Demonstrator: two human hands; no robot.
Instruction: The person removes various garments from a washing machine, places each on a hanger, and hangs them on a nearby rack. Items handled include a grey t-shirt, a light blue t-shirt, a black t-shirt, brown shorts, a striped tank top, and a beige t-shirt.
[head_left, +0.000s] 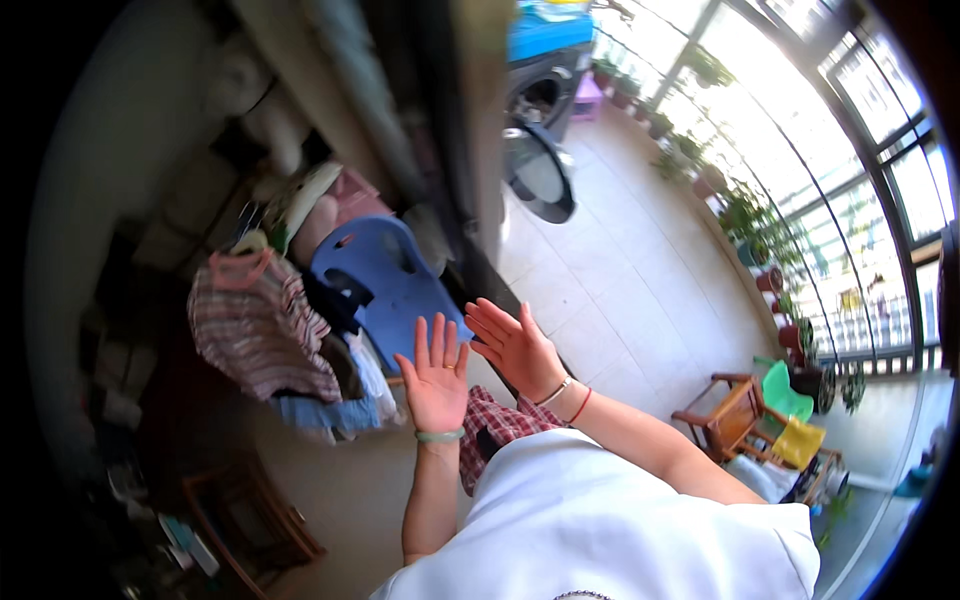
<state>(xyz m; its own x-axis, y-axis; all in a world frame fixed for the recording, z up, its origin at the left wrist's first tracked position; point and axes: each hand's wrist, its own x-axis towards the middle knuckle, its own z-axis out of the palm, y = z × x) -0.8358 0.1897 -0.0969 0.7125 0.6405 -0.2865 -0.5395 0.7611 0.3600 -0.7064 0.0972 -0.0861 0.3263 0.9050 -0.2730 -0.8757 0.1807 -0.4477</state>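
My left hand (436, 389) is held up palm-out with its fingers spread, a green bangle on the wrist and a ring on one finger. Close to its right, my right hand (521, 352) is also raised and flat, fingers stretched out, with a bracelet and a red cord at the wrist. Neither hand holds anything. Just beyond the left fingertips stands a blue plastic chair (398, 285). Clothes lie on and around it, among them a striped shirt (255, 318) with a pink collar on a hanger. Below my hands show plaid shorts (505, 425).
At the far end a front-loading washing machine (545, 90) has its round door (540, 172) swung open. Potted plants (745, 215) line the window side. On the right are a wooden chair (722, 415) and a green chair (787, 392). A wooden stool (250, 520) stands lower left.
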